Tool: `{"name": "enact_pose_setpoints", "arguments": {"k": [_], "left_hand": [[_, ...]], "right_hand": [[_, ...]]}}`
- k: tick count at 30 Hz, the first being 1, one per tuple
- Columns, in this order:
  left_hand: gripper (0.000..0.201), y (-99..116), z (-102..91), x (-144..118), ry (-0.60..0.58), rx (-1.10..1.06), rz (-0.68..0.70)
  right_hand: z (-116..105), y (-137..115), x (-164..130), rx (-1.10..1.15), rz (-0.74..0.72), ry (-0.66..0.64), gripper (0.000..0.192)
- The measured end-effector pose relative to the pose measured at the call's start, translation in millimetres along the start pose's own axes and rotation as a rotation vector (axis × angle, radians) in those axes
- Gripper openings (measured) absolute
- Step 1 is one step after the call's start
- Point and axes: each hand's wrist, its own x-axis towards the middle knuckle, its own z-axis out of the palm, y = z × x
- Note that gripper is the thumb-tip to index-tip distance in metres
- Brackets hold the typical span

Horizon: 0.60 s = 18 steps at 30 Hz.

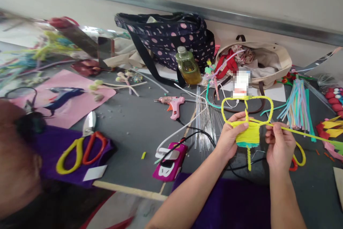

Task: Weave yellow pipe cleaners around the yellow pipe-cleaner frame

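Note:
My left hand (230, 134) grips a yellow pipe-cleaner figure (248, 132) by its wrapped block, thumb on the front. Two rounded yellow loops rise from the block's top, and a twisted stem hangs below a teal lower band. Pinched between the fingers of my right hand (280, 143) is a long yellow pipe cleaner (302, 132), which runs from the block's top out to the right. Both hands are above the dark table. Partly hidden by my right hand, the yellow and red handles of a pair of scissors (301, 154) lie on the table.
A pink glue gun (174, 105), clear sticks (205, 125) and a magenta phone (171, 161) lie left of my hands. Behind stand a bottle (189, 66), a dotted bag (171, 39) and a beige bag (278, 57). Pastel pipe cleaners (297, 102) are at right. Another person (18, 157) sits at left near scissors (80, 150).

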Motion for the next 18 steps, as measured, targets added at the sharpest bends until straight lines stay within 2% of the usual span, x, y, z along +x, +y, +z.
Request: {"name": "enact_pose_setpoints", "arguments": {"k": [5, 11, 18], "left_hand": [[0.043, 0.7, 0.8, -0.8, -0.023, 0.003, -0.01], [0.043, 1.9, 2.8, -3.1, -0.047, 0.025, -0.044], [0.037, 0.8, 2.4, -2.5, -0.043, 0.04, -0.063]], "right_hand": [[1.4, 1.0, -1.2, -0.014, -0.023, 0.01, 0.03], [2.1, 1.4, -3.0, 0.003, 0.045, -0.049, 0.031], [0.7, 1.8, -2.1, 0.012, 0.091, -0.06, 0.034]]}}
